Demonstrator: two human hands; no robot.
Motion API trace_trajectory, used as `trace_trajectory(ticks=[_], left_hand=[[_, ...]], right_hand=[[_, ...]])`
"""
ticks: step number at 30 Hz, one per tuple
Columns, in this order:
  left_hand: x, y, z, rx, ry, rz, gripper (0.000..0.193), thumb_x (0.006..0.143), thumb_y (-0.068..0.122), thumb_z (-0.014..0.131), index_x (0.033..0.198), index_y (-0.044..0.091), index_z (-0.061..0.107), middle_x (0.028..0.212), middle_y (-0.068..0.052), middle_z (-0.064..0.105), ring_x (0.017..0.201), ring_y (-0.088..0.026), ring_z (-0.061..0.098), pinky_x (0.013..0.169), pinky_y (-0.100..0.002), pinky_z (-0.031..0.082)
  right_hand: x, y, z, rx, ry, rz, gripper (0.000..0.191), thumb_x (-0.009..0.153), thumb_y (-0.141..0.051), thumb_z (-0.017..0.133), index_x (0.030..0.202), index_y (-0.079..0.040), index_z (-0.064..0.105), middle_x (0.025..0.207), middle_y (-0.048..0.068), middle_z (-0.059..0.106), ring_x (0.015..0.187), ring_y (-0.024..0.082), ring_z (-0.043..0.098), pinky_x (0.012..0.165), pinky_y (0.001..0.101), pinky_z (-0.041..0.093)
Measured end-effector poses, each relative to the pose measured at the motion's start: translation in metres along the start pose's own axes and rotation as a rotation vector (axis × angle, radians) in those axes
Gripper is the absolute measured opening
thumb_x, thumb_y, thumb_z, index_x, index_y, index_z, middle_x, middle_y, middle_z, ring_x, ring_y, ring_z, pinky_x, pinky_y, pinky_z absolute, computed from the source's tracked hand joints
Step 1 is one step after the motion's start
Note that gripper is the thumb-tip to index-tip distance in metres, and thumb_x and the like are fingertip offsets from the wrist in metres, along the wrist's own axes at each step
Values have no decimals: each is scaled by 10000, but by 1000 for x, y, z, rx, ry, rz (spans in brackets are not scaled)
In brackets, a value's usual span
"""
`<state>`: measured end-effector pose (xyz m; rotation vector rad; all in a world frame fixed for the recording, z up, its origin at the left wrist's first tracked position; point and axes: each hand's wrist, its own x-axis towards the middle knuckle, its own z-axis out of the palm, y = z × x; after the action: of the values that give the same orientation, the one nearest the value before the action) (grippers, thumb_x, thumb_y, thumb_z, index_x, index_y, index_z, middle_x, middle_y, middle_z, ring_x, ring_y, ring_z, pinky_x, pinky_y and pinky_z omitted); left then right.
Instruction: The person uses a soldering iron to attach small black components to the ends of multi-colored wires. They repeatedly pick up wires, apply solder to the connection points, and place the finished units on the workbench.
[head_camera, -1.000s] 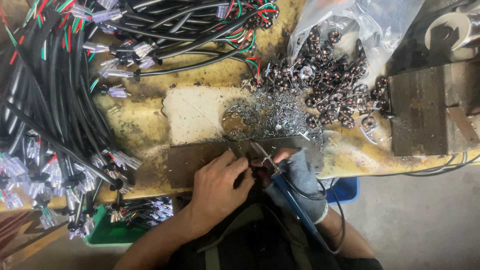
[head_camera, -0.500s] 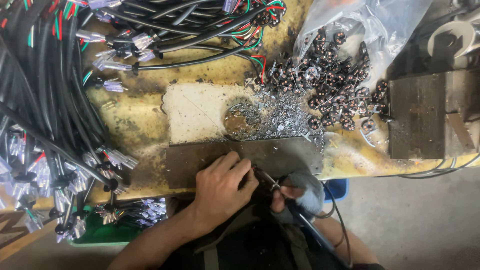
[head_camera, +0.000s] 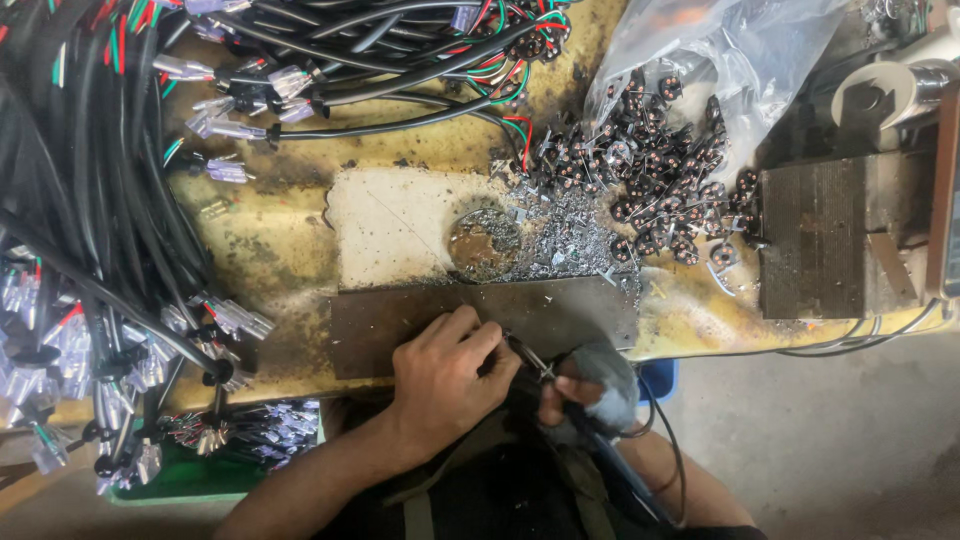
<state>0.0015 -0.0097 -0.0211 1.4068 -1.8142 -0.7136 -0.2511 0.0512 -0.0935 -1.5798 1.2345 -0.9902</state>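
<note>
One thin tool (head_camera: 528, 357) at near edge of desk (head_camera: 250, 240), over one dark metal plate (head_camera: 560, 312). Right hand (head_camera: 580, 392), wrapped in grey cloth, grip closed on tool. Left hand (head_camera: 445, 375) curled beside tool tip, fingers pinched; what it holds too small to tell. One shiny scrap pile (head_camera: 560, 235) behind plate. One clear bag (head_camera: 720, 60) spilling many small dark parts (head_camera: 660, 170), too many to count. Black cables (head_camera: 90, 200) heaped on left.

We see a thin metal-tipped soldering iron (head_camera: 535, 362), cloth-wrapped at its grip, slanting toward ten o'clock over the dark metal plate (head_camera: 580, 312).
</note>
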Motion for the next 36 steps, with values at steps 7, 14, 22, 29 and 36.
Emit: trace_trajectory(ticks=[7, 14, 22, 29, 36], left_hand=[[4, 2, -4, -14, -36, -26, 116, 775, 106, 759, 778, 74, 648, 747, -72, 570, 636, -261, 624, 520, -383, 496], [10, 6, -10, 6, -190, -129, 181, 776, 132, 768, 770, 71, 598, 769, -86, 567, 671, -299, 633, 551, -427, 489], [12, 7, -12, 15, -189, -115, 183, 781, 132, 766, 789, 72, 594, 785, -94, 569, 697, -313, 639, 559, -438, 492], [12, 6, -13, -4, -243, -132, 173, 811, 126, 750, 805, 61, 590, 784, -97, 569, 705, -306, 645, 556, -438, 494], [14, 7, -15, -3, -259, -139, 173, 820, 133, 750, 816, 62, 593, 796, -101, 575, 713, -322, 642, 561, -449, 494]], right_hand=[[-27, 30, -9, 284, -20, 583, 219, 913, -116, 714, 922, 97, 666, 726, 129, 732, 617, 229, 687, 555, 325, 539], [-18, 12, 3, 118, 159, -32, 170, 991, -136, 709, 1076, -39, 598, 776, 11, 664, 628, 111, 607, 583, 246, 508], [-1, -20, 8, -17, 135, -39, 205, 896, -149, 685, 1062, -71, 593, 759, 7, 622, 636, 113, 580, 590, 254, 487], [-19, 11, 8, 123, 182, 9, 117, 919, -86, 710, 989, -46, 625, 737, 34, 649, 599, 105, 603, 549, 242, 484], [-32, 39, -2, 614, 183, 703, 75, 864, -41, 738, 842, 9, 687, 691, 146, 678, 548, 203, 645, 488, 316, 511]])
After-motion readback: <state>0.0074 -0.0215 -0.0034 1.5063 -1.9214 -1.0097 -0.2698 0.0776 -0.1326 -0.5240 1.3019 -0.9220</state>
